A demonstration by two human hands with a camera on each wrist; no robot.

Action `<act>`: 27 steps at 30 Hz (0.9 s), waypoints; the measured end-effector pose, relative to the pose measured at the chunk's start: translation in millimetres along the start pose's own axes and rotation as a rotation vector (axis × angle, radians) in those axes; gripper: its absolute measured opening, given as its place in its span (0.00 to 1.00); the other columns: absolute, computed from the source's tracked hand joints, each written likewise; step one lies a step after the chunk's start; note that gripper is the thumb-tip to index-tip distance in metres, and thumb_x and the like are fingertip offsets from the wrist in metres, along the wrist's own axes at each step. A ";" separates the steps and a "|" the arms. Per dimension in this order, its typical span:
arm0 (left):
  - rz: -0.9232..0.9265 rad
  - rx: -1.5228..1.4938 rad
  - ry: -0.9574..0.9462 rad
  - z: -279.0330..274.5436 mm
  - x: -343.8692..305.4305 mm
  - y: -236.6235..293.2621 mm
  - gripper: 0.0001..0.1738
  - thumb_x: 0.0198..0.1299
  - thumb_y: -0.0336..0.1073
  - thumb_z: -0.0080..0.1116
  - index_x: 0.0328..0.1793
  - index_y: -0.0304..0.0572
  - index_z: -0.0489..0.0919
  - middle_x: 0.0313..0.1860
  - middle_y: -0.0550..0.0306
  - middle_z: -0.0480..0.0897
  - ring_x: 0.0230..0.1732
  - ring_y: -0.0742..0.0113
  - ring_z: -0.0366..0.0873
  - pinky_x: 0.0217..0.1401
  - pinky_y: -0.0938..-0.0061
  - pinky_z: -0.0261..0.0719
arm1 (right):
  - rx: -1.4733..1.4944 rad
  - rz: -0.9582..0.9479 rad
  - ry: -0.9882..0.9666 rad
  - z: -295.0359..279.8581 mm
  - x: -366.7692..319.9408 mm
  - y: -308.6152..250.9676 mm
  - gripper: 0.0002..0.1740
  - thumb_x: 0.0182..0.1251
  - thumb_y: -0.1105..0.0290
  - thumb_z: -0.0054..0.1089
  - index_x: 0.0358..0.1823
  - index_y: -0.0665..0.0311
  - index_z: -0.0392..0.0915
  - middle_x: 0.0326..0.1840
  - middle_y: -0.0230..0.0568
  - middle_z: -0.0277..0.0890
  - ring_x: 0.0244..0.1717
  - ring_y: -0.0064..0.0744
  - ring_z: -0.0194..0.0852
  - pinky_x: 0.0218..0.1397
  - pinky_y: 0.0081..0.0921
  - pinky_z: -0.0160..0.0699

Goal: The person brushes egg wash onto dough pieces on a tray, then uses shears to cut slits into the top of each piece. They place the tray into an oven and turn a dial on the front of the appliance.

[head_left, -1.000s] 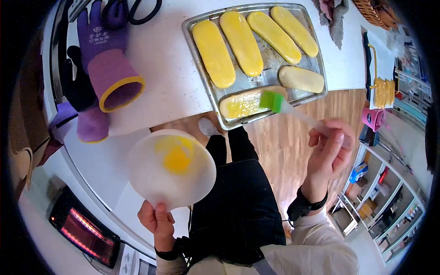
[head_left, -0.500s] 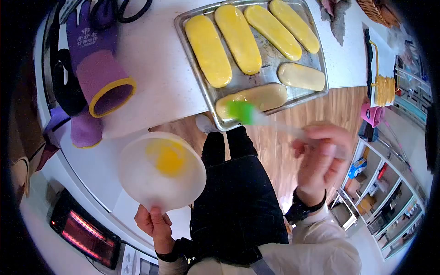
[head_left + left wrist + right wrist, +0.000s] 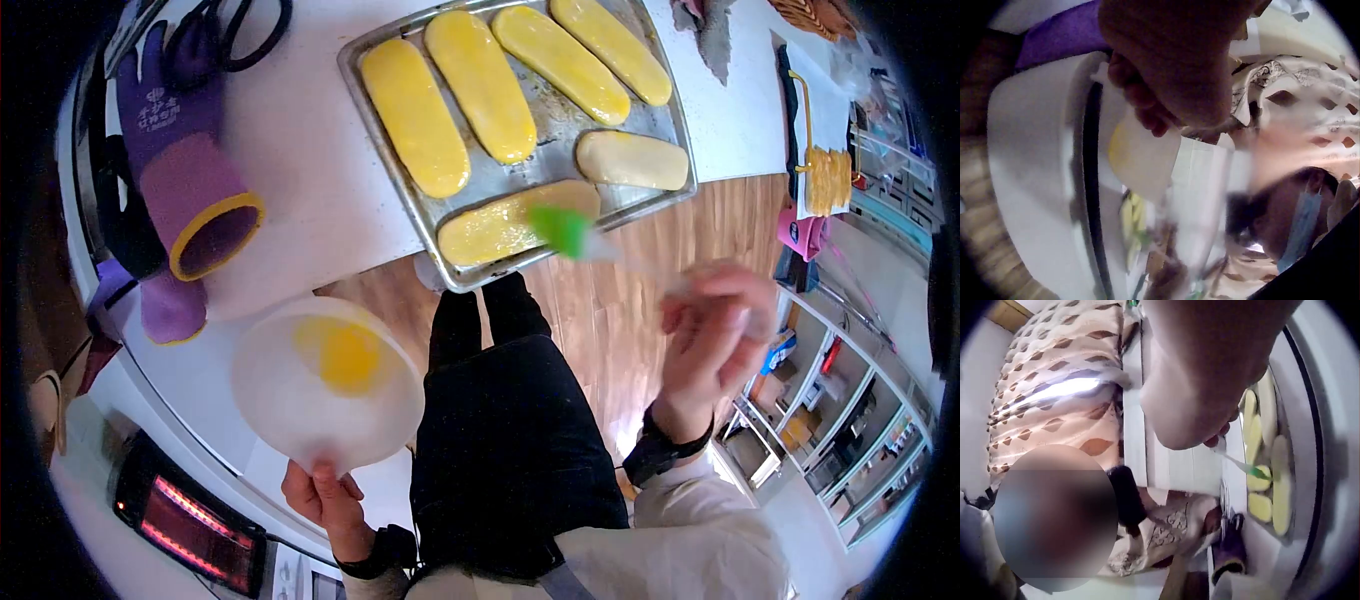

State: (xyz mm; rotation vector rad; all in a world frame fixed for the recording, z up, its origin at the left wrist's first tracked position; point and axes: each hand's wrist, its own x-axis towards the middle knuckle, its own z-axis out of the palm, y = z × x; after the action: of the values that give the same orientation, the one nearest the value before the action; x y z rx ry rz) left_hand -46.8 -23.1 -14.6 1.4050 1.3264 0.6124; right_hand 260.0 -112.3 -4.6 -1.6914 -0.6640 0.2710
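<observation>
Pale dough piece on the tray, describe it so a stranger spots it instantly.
Find the metal tray on the white counter. The pale dough piece lies in its near right corner. The other five shine yellow; it alone is matte cream.

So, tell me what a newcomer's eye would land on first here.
The metal tray at the edge of the counter stands out, with yellow glazed dough pieces in it. The right hand holds a green brush over the nearest piece, and the left hand holds a white bowl of yellow liquid. Purple gloves lie on the counter at left.
</observation>
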 end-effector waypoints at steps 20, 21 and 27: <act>-0.030 0.102 0.017 12.1 5.4 10.9 0.23 0.62 0.47 0.45 0.34 0.28 0.72 0.14 0.58 0.72 0.05 0.81 0.57 0.05 0.84 0.50 | -0.070 0.018 0.117 -23.6 2.9 6.3 0.13 0.69 0.63 0.38 0.40 0.67 0.66 0.26 0.41 0.70 0.21 0.24 0.67 0.23 0.14 0.65; -0.032 0.097 0.015 14.7 5.5 12.1 0.23 0.62 0.47 0.45 0.34 0.28 0.72 0.14 0.58 0.72 0.05 0.81 0.57 0.05 0.84 0.50 | 0.021 0.037 0.053 -20.3 0.9 5.5 0.13 0.69 0.64 0.37 0.40 0.67 0.66 0.26 0.42 0.70 0.20 0.23 0.67 0.22 0.15 0.64; -0.092 0.105 0.057 11.2 2.7 12.3 0.21 0.62 0.45 0.45 0.35 0.28 0.73 0.14 0.59 0.72 0.05 0.81 0.57 0.06 0.85 0.50 | -0.279 -0.095 -0.106 -17.9 -3.5 14.4 0.09 0.66 0.72 0.39 0.37 0.70 0.68 0.26 0.44 0.71 0.21 0.26 0.69 0.21 0.17 0.67</act>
State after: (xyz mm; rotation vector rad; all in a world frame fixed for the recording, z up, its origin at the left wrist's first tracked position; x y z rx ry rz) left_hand -31.4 -22.3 -7.7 1.4104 1.4781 0.5310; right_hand 270.5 -130.4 -14.8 -1.9133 -0.8918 0.2086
